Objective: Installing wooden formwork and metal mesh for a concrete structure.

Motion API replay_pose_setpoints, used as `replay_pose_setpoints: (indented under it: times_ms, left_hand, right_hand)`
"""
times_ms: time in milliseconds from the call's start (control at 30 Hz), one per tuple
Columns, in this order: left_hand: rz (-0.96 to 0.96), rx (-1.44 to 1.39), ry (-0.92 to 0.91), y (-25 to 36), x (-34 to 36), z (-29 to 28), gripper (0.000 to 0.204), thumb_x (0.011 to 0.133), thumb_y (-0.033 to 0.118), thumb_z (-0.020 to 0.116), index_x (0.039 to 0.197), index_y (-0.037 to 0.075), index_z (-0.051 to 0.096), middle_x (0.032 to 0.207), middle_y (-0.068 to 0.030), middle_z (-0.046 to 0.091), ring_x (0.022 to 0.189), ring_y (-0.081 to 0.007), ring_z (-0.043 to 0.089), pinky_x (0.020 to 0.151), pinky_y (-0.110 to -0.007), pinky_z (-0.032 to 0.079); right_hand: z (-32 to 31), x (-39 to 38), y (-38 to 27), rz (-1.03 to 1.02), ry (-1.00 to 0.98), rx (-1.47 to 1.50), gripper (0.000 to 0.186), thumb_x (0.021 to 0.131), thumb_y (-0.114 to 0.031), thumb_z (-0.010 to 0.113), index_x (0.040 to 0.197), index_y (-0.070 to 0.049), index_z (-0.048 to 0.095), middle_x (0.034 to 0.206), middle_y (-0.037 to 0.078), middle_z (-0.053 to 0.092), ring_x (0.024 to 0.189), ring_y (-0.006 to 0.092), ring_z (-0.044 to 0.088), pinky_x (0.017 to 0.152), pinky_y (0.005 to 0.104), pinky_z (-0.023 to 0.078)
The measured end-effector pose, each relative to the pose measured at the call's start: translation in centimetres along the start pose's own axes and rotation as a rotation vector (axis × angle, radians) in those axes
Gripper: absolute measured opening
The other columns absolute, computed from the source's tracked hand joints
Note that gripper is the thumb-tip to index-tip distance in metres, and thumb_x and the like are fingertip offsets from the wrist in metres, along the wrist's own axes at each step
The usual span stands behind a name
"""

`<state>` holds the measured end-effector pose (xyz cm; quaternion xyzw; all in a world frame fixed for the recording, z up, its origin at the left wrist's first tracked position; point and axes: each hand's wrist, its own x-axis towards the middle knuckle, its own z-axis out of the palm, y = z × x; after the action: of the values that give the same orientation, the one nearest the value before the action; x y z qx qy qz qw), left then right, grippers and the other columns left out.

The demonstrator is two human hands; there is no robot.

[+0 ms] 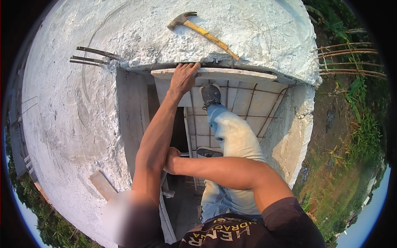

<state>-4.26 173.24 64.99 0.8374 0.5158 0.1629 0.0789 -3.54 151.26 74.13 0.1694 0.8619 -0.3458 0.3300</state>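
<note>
My left hand (185,77) reaches forward to a long pale board (231,74) standing along the far edge of the opening. Its fingers curl over the board's top edge, in the gap beside the rough concrete. My right arm crosses in front of my body to the left. The right hand (171,160) is partly hidden behind my left forearm, and its fingers do not show. A claw hammer (206,35) with a worn yellow handle lies on the concrete just beyond the board.
Below me a rebar grid (252,101) lies over pale panels, with my shoes (211,96) there. A dark gap (178,128) opens on the left. Rebar ends stick out left (97,53) and right (347,51). A wood offcut (102,185) rests on the whitish concrete slab (70,136). The right side drops to vegetation.
</note>
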Motion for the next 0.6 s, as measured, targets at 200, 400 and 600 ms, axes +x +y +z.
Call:
replay_pose_setpoints:
  times_ms: [200, 400, 600]
  left_hand:
    - [0.002, 0.007, -0.039, 0.9, 0.7, 0.2, 0.025, 0.081, 0.016, 0.065, 0.102, 0.007, 0.054, 0.092, -0.009, 0.063, 0.093, -0.0271, 0.062, 0.08, -0.04, 0.043]
    - [0.032, 0.01, -0.066, 0.2, 0.5, -0.5, 0.024, 0.083, 0.02, 0.064, 0.102, 0.008, 0.054, 0.095, -0.0095, 0.063, 0.094, -0.0275, 0.061, 0.08, -0.041, 0.043]
    - [0.014, 0.004, -0.119, 0.3, 0.8, -0.3, 0.024, 0.085, 0.022, 0.064, 0.104, 0.009, 0.055, 0.093, -0.0096, 0.063, 0.093, -0.0285, 0.061, 0.082, -0.042, 0.043]
  right_hand:
    - [0.4, 0.8, 0.2, 0.015, 0.009, 0.008, 0.045, 0.067, -0.01, 0.073, 0.112, -0.014, 0.071, 0.113, 0.006, 0.067, 0.095, 0.0253, 0.068, 0.06, 0.0389, 0.057]
    - [-0.6, 0.4, 0.3, -0.058, 0.042, -0.115, 0.033, 0.071, -0.007, 0.059, 0.101, -0.011, 0.071, 0.09, 0.0, 0.068, 0.067, 0.0237, 0.066, 0.033, 0.0363, 0.039]
    - [-0.8, 1.2, 0.4, -0.005, -0.127, -0.004, 0.041, 0.073, -0.02, 0.074, 0.113, -0.014, 0.069, 0.115, 0.006, 0.066, 0.095, 0.0266, 0.067, 0.068, 0.0392, 0.056]
